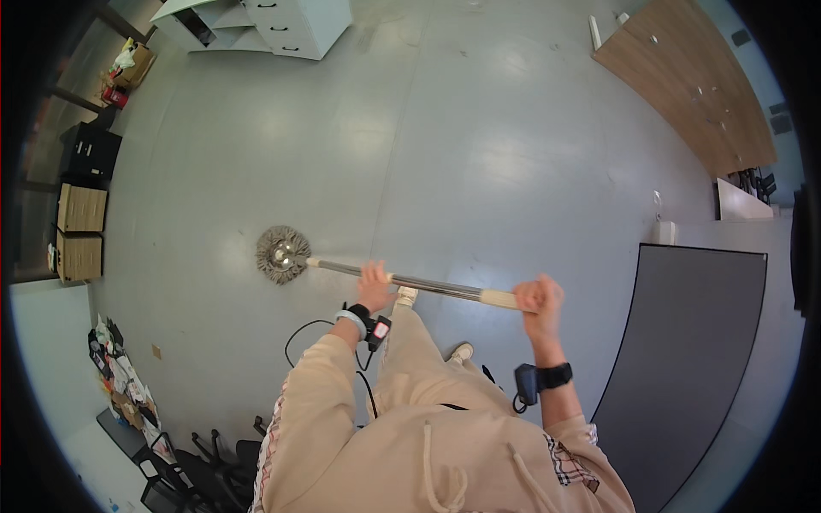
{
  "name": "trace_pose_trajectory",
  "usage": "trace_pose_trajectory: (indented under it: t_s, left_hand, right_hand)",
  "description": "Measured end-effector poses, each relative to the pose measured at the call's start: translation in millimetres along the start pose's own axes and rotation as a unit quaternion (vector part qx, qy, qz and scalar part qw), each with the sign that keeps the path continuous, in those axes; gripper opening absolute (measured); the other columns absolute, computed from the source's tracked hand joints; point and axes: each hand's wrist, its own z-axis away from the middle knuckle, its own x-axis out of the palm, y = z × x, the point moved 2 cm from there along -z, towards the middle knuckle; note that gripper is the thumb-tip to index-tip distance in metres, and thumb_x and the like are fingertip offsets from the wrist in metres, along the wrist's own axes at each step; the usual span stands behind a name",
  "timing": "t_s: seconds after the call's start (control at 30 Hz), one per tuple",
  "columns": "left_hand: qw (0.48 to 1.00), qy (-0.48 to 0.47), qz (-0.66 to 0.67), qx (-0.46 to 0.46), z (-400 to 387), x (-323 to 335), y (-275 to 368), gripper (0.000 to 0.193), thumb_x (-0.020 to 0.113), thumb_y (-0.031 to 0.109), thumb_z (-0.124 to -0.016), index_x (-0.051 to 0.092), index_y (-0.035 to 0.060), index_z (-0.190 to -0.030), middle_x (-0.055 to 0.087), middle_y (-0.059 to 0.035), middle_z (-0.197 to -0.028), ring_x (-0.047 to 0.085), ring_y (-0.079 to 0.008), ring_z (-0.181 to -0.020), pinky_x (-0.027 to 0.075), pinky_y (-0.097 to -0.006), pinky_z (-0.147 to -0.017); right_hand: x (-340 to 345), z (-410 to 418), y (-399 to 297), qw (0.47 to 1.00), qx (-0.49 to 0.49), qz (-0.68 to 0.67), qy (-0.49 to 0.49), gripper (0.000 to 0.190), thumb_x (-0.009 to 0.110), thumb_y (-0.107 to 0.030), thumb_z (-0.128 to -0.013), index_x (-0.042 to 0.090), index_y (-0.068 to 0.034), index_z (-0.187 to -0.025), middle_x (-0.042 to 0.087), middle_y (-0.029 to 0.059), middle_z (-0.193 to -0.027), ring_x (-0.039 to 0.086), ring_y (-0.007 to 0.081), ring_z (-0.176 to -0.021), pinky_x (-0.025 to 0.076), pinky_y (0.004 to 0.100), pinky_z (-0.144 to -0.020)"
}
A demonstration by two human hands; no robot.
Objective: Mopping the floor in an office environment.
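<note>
A round string mop head (283, 254) lies on the grey floor (359, 160), left of my feet. Its metal handle (442, 286) runs rightward across my body and ends in a cream plastic grip. My left hand (375, 287) is on the handle about midway, with the fingers laid over it. Around the cream grip at the upper end, my right hand (539, 301) is closed. Both wrists wear black straps with small devices, and a cable hangs by the left one.
A white drawer cabinet (288, 29) stands ahead at the left. Wooden cabinets (80, 256) and a black one (93, 151) line the left side. Office chairs (211, 468) and a littered pile (125, 378) are lower left. At right are a grey panel (693, 359) and a wood-topped table (686, 83).
</note>
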Motion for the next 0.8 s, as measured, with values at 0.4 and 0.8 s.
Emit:
trace_pose_trajectory:
  t_s: [0.4, 0.8]
  left_hand:
    - [0.887, -0.136, -0.073, 0.435, 103, 215, 358, 0.094, 0.073, 0.028, -0.068, 0.012, 0.0138, -0.139, 0.019, -0.0275, -0.137, 0.007, -0.0472, -0.131, 0.014, -0.0588, -0.103]
    - [0.725, -0.267, -0.090, 0.629, 235, 423, 516, 0.048, 0.064, 0.006, -0.068, 0.048, 0.0128, -0.112, 0.046, -0.0118, -0.114, 0.034, -0.0336, -0.121, 0.027, -0.0444, -0.102]
  right_hand:
    - [-272, 306, -163, 0.919, -0.242, -0.024, 0.310, 0.045, 0.033, -0.020, -0.095, 0.024, -0.016, -0.051, 0.026, -0.0014, -0.045, 0.024, 0.0097, -0.043, 0.032, 0.0264, -0.056]
    - [-269, 483, -177, 0.651, -0.356, 0.181, 0.645, 0.042, 0.031, -0.019, -0.096, 0.025, -0.014, -0.054, 0.021, -0.0009, -0.049, 0.024, 0.0101, -0.046, 0.038, 0.0280, -0.057]
